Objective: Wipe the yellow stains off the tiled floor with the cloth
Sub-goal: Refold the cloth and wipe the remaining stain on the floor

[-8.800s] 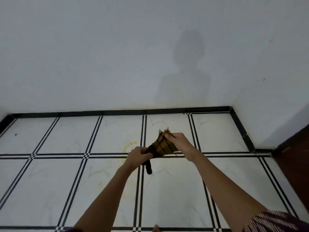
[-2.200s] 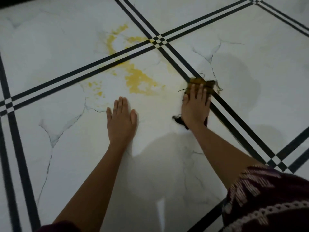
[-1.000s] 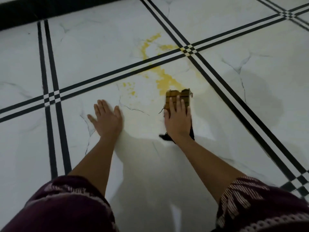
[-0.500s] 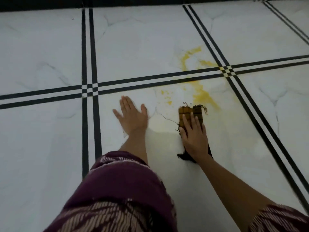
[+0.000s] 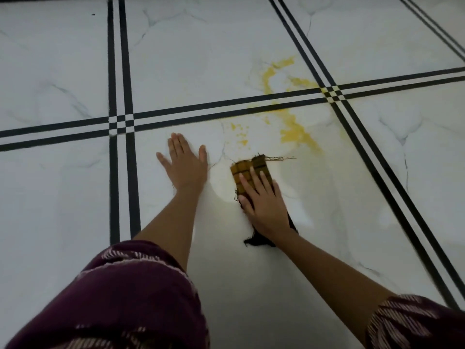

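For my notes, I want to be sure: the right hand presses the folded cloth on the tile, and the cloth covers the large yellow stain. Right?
Not quite. The right hand presses the folded cloth on the tile, but the cloth lies just short of the large yellow stain, which is uncovered, as the head view shows.

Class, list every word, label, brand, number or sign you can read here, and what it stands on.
None can be read. The tiled floor shows only black lines and yellow stains; the cloth under the right hand bears a check pattern, no label.
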